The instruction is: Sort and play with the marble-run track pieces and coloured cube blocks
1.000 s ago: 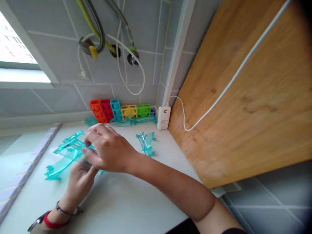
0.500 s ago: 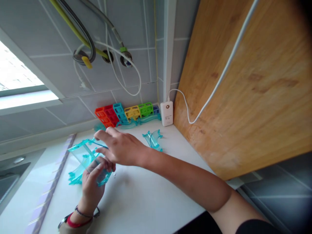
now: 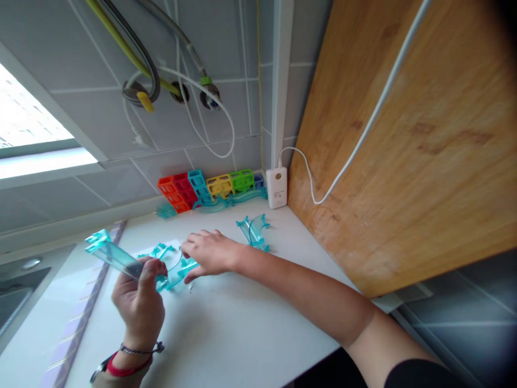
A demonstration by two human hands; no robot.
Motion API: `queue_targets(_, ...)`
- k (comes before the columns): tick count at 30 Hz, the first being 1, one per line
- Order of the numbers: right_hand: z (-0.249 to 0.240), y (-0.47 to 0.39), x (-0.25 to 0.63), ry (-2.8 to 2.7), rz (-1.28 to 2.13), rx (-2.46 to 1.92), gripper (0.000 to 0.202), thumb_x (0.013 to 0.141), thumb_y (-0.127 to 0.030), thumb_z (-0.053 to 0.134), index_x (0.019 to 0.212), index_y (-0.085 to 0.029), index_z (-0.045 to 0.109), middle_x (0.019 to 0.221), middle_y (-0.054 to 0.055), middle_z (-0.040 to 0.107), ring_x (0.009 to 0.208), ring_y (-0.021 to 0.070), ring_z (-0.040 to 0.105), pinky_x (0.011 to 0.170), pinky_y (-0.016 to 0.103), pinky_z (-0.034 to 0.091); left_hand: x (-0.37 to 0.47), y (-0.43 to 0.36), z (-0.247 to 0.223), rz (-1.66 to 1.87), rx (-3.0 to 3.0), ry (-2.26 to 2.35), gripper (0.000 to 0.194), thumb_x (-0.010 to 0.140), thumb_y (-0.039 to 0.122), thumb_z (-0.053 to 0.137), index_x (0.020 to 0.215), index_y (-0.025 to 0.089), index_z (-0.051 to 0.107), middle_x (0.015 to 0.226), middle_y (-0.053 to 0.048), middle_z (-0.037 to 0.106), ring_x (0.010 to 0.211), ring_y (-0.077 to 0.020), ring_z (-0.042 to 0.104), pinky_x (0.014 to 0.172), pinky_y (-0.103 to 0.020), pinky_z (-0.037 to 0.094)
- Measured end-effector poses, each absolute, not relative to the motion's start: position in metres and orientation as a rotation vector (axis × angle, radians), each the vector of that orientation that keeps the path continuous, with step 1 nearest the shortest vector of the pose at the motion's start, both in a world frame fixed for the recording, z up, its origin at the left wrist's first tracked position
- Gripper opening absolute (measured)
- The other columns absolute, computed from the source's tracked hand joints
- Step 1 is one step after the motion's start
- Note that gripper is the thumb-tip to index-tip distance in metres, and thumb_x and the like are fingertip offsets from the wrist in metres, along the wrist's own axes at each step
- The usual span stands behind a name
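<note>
- Presently the left hand [image 3: 139, 296] is clamped on 1 clear teal track piece [image 3: 117, 257], thumb above and the other fingers curled around it.
- The long axis of this piece runs slantwise through the grip: its clipped end points away to the upper left, and its other end comes out at the right of the thumb, toward the right hand [image 3: 210, 252]. It appears to be held above the white counter [image 3: 226, 328].
- Just right of this grip lie the loose teal pieces [image 3: 174, 277], between the 2 hands; the right hand is the nearer to them. Its thumb and forefinger stand a little apart, with a teal edge between them; whether they press on it, I cannot tell.
- Farther right from the grip, beyond the right wrist, 1 branching teal piece [image 3: 253, 231] lies alone, well apart from the fingers.
- Beyond the grip, along the wall, stands a row of coloured frames [image 3: 197, 188], with curved teal pieces [image 3: 246, 197] before it.
- To the right of that row, a white device [image 3: 277, 187] with a cable stands upright beside the wooden board [image 3: 404, 145].
- To the left of the grip is the sink [image 3: 60, 256].
</note>
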State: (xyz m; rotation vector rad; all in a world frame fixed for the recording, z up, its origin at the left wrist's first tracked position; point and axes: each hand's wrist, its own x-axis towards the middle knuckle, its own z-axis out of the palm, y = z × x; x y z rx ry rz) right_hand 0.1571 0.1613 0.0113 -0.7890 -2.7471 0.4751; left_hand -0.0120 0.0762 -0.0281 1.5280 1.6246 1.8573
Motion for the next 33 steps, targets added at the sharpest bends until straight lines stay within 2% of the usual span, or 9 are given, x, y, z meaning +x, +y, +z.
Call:
queue_targets(3, 0.027, 0.166, 0.168, -2.484, 0.653, -0.859, 0.049, 0.091, -0.063, 0.065, 0.106, -0.017, 0.062, 0.119, 0.013, 0.067, 0.113, 0.0296, 0.062, 0.095, 0.044, 0.049, -0.011, 0.07, -0.032, 1.848, 1.485, 1.593, 0.023, 0.087, 0.038, 0.07, 0.081, 0.017, 0.064, 0.067, 0.001, 0.059, 0.062, -0.0137, 0.056, 0.063, -0.028, 0.048)
queue_targets(6, 0.051, 0.162, 0.18, -2.166, 0.851, -0.693, 0.043, 0.101, -0.059, 0.049, 0.108, -0.019, 0.062, 0.107, 0.006, 0.07, 0.101, 0.0199, 0.066, 0.087, 0.032, 0.049, -0.006, 0.062, -0.031, 1.66, 1.67, 1.65, 0.021, 0.086, 0.037, 0.072, 0.085, 0.017, 0.067, 0.07, 0.001, 0.062, 0.061, -0.0125, 0.056, 0.06, -0.025, 0.047)
queue_targets(8, 0.067, 0.154, 0.185, -2.092, 0.96, -0.522, 0.042, 0.102, -0.058, 0.048, 0.118, -0.022, 0.06, 0.107, 0.003, 0.071, 0.099, 0.0166, 0.066, 0.085, 0.028, 0.049, -0.001, 0.059, -0.029, 1.515, 1.842, 1.657, 0.018, 0.086, 0.034, 0.072, 0.085, 0.017, 0.066, 0.067, 0.001, 0.062, 0.057, -0.0116, 0.053, 0.056, -0.024, 0.045)
queue_targets(12, 0.08, 0.136, 0.186, -2.387, 0.757, -0.375, 0.035, 0.095, -0.048, 0.066, 0.118, -0.021, 0.065, 0.119, 0.005, 0.068, 0.104, 0.0188, 0.065, 0.084, 0.026, 0.049, 0.003, 0.06, -0.026, 1.301, 2.101, 1.635, 0.018, 0.087, 0.034, 0.067, 0.081, 0.017, 0.063, 0.067, 0.001, 0.062, 0.053, -0.0111, 0.048, 0.049, -0.023, 0.04)
queue_targets(16, 0.077, 0.14, 0.188, -2.628, 0.5, -0.61, 0.037, 0.09, -0.049, 0.071, 0.109, -0.018, 0.071, 0.113, 0.009, 0.068, 0.102, 0.0261, 0.066, 0.083, 0.035, 0.05, 0.003, 0.063, -0.028, 1.168, 2.155, 1.648, 0.017, 0.089, 0.033, 0.066, 0.097, 0.018, 0.066, 0.073, 0.002, 0.063, 0.055, -0.0106, 0.05, 0.051, -0.022, 0.041)
queue_targets(20, 0.072, 0.153, 0.194, -2.798, 0.444, -0.803, 0.042, 0.081, -0.044, 0.079, 0.114, -0.019, 0.072, 0.113, 0.01, 0.069, 0.109, 0.0304, 0.064, 0.084, 0.038, 0.051, 0.005, 0.064, -0.032, 1.217, 2.126, 1.757, 0.034, 0.087, 0.039, 0.073, 0.113, 0.02, 0.064, 0.081, 0.001, 0.066, 0.064, -0.0135, 0.059, 0.063, -0.025, 0.05)
queue_targets(24, 0.062, 0.163, 0.193, -2.834, 0.404, -0.88, 0.046, 0.082, -0.045, 0.079, 0.12, -0.02, 0.07, 0.119, 0.012, 0.069, 0.113, 0.0308, 0.064, 0.085, 0.038, 0.053, 0.003, 0.068, -0.034, 1.287, 2.193, 1.827, 0.039, 0.086, 0.043, 0.075, 0.116, 0.022, 0.064, 0.095, -0.005, 0.071, 0.085, -0.0212, 0.067, 0.081, -0.034, 0.053)
queue_targets(27, 0.051, 0.167, 0.187, -2.84, 0.363, -0.923, 0.048, 0.083, -0.052, 0.078, 0.116, -0.018, 0.071, 0.118, 0.014, 0.069, 0.114, 0.0327, 0.065, 0.087, 0.04, 0.055, -0.002, 0.073, -0.035, 1.287, 2.323, 1.858, 0.038, 0.089, 0.043, 0.072, 0.12, 0.022, 0.066, 0.103, -0.008, 0.072, 0.099, -0.027, 0.066, 0.092, -0.042, 0.051)
queue_targets(33, 0.029, 0.17, 0.177, -2.851, 0.286, -0.953, 0.037, 0.088, -0.044, 0.076, 0.114, -0.017, 0.07, 0.115, 0.014, 0.071, 0.107, 0.0299, 0.069, 0.085, 0.039, 0.057, -0.009, 0.079, -0.041, 1.245, 2.408, 1.938, 0.04, 0.09, 0.047, 0.07, 0.122, 0.022, 0.067, 0.116, -0.012, 0.069, 0.114, -0.0327, 0.061, 0.103, -0.05, 0.047)
